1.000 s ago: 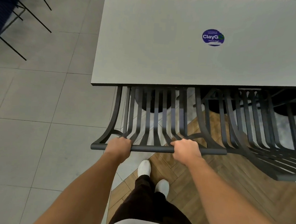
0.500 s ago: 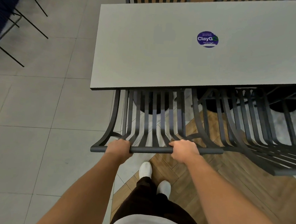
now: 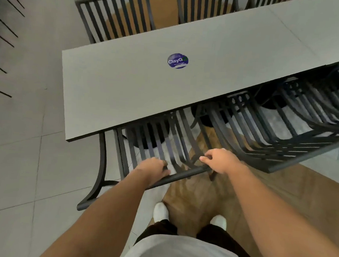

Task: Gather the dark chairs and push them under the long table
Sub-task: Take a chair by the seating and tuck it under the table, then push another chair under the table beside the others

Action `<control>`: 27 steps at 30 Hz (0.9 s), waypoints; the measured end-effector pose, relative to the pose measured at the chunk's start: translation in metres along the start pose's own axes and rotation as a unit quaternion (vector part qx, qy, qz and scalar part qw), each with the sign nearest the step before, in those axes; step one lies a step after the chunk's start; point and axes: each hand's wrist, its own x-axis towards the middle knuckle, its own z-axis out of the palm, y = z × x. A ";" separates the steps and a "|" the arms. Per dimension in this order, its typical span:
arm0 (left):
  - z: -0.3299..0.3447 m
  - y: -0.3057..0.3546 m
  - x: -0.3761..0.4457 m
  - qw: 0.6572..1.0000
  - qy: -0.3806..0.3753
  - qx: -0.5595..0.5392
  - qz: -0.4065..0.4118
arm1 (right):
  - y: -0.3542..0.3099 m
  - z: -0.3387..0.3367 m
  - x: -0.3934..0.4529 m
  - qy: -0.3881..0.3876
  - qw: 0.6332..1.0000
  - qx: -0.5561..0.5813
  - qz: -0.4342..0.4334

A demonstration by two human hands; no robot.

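Both hands sit on our dark chair's top rail [image 3: 183, 174]: our left hand [image 3: 152, 168] grips it, while our right hand [image 3: 221, 161] has loosened, fingers lifting. Since a moment ago the dark chair [image 3: 159, 145] has slid further under the bench [image 3: 147, 83], beside its tucked neighbour [image 3: 283, 131]. We judge this one nearly done.

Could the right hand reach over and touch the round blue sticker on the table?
Probably yes. The sticker lies on bare tabletop beyond the chair, with nothing on the table between. The right hand would likely need a lean forward.
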 end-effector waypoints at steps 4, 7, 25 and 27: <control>-0.018 0.071 0.030 0.999 0.022 0.015 0.039 | 0.076 -0.030 -0.008 0.045 0.998 0.020 0.027; -0.022 0.128 0.055 0.997 0.042 0.011 0.058 | 0.144 -0.052 -0.015 0.072 0.997 0.016 0.040; 0.001 0.379 0.128 0.991 0.089 -0.099 0.018 | 0.405 -0.144 -0.007 0.136 0.990 -0.011 0.018; -0.003 0.383 0.138 0.991 0.079 -0.101 0.022 | 0.408 -0.150 -0.002 0.131 0.991 -0.025 0.020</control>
